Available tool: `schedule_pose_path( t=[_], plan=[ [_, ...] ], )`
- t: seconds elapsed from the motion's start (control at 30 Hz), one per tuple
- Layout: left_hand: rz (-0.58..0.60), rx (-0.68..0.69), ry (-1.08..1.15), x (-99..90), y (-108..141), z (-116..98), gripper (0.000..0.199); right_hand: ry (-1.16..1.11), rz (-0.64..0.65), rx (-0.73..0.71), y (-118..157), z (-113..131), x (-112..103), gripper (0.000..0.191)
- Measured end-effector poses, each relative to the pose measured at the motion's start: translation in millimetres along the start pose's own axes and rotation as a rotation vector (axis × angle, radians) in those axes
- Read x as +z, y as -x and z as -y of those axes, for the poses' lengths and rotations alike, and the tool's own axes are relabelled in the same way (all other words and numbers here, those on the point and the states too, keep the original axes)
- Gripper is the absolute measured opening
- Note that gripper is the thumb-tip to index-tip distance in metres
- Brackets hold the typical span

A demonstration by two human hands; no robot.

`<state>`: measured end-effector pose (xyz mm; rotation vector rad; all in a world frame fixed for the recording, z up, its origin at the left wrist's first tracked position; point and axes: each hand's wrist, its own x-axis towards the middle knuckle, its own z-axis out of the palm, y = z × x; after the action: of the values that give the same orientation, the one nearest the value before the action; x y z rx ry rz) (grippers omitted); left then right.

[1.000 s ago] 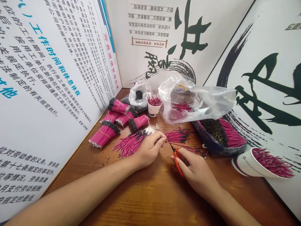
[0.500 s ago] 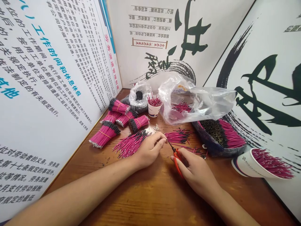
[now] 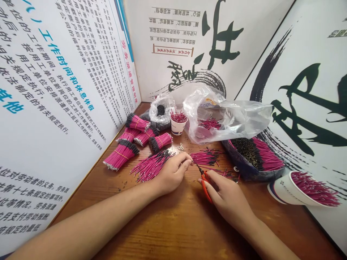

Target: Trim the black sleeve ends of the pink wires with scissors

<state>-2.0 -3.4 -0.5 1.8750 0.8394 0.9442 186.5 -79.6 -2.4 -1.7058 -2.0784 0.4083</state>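
Note:
My left hand [image 3: 175, 172] is closed in a pinch, with a tiny tip showing at the fingertips; the rest of what it holds is hidden. My right hand [image 3: 227, 191] is wrapped round a pair of orange-handled snips [image 3: 205, 185], whose dark, narrow tip points at the left fingertips with a small gap between. Beside my left wrist lies a loose pile of pink wires [image 3: 148, 166] with black ends. Another spread of pink wires [image 3: 204, 157] is just beyond the snips.
Banded wire bundles [image 3: 121, 154] are stacked at the left. A paper cup of wires [image 3: 178, 127] and a clear plastic bag [image 3: 230, 121] stand at the back. Right of them sit a dark wire-filled container [image 3: 251, 173] and a tilted paper cup [image 3: 282, 188]. Printed panels [image 3: 173, 43] enclose the table.
The tip of the snips has drawn slightly right, away from my left fingertips. My left hand keeps its pinch in nearly the same place.

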Motion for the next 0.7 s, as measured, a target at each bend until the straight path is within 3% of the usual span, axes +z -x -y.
schedule_pose_path(
  t=[0.7],
  plan=[
    [-0.003,0.022,-0.022,1.5,0.0,3.7,0.025,-0.01,-0.009,-0.028,0.1,0.2,-0.9,0.029]
  ],
)
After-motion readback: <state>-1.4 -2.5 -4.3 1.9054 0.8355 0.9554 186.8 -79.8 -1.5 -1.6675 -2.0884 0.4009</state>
